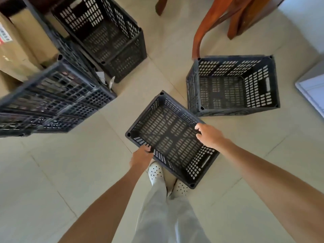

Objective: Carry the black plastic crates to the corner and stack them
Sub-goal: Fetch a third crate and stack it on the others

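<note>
A black perforated plastic crate [171, 137] sits right in front of my feet, its mouth facing up. My left hand [141, 156] grips its near-left rim and my right hand [209, 135] grips its right rim. A second open crate [231, 85] stands on the floor to the right. At the upper left a third crate [105, 35] stands open. On the left rises a tall stack of black crates [52, 97], close to the camera.
Cardboard boxes [15, 46] stand behind the stack at the far left. Wooden furniture legs [208, 23] reach down at the top, one beside the right crate. A white object [313, 90] lies at the right edge. The floor is beige tile.
</note>
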`<state>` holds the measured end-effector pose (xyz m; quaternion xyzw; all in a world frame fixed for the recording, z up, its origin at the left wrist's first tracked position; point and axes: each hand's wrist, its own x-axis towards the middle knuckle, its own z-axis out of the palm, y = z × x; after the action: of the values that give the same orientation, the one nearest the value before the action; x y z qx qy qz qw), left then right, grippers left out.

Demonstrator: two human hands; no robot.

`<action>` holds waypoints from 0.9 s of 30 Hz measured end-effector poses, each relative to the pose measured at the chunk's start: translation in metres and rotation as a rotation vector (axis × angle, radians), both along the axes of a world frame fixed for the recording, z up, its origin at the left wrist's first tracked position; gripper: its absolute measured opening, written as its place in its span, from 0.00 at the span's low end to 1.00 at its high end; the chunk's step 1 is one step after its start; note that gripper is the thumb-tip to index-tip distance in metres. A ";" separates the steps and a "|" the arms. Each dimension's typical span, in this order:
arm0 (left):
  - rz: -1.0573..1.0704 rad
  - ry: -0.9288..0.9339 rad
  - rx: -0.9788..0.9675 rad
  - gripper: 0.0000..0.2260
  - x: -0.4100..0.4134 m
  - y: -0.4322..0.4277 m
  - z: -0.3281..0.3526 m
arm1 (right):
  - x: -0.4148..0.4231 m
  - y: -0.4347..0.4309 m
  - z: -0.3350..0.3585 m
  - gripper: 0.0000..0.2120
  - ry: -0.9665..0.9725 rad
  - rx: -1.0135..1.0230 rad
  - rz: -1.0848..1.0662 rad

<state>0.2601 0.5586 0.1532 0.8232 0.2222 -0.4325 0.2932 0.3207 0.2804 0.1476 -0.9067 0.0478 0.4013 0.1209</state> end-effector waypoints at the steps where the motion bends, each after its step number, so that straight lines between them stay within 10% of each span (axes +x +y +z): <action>1: 0.045 0.014 -0.010 0.15 0.000 0.000 -0.018 | 0.005 -0.001 -0.017 0.19 -0.013 0.004 -0.029; 9: 0.351 0.276 0.027 0.34 -0.020 -0.008 -0.157 | 0.035 -0.012 -0.151 0.31 -0.065 0.005 -0.188; 16: 0.802 0.285 -0.224 0.20 -0.032 -0.017 -0.221 | 0.055 -0.009 -0.225 0.33 -0.058 -0.108 -0.274; 27: 0.682 0.261 -0.098 0.24 -0.028 -0.004 -0.173 | 0.058 -0.006 -0.155 0.23 -0.062 -0.099 -0.380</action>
<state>0.2325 0.5548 -0.0194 0.6246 0.4984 -0.4213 0.4289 0.3784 0.2741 -0.0074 -0.8981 0.2340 0.3403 0.1511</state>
